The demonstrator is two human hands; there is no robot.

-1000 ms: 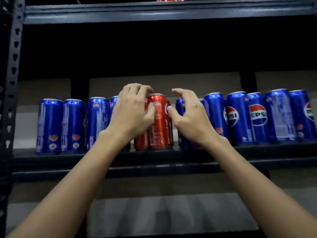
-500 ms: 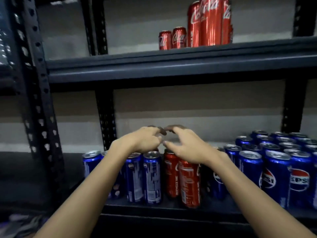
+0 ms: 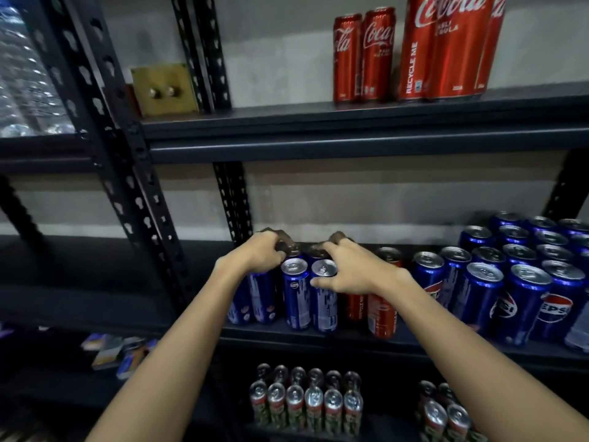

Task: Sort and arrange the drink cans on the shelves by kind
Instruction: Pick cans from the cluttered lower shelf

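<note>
On the middle shelf point(image 3: 446, 352) stand slim blue Pepsi cans, with a few red Coca-Cola cans point(image 3: 381, 314) among them. My left hand point(image 3: 259, 255) curls over the top of a blue can point(image 3: 261, 295) at the left of the group. My right hand point(image 3: 349, 272) reaches over the cans beside it. Its thumb is at the front of another blue can point(image 3: 323, 298) and its fingers are behind that can's lid. The red cans stand under my right wrist. More red Coca-Cola cans point(image 3: 363, 55) stand on the upper shelf point(image 3: 350, 145).
A large block of blue Pepsi cans point(image 3: 516, 301) fills the right of the middle shelf. Several rows of cans point(image 3: 306, 406) stand on the shelf below. A black perforated upright point(image 3: 127, 193) rises at the left. A brass plate point(image 3: 162, 89) leans on the upper shelf's left.
The view has risen, showing the upper shelf and the can tops. Both hands have moved from the sides of a red can to the tops of the blue cans left of it.
</note>
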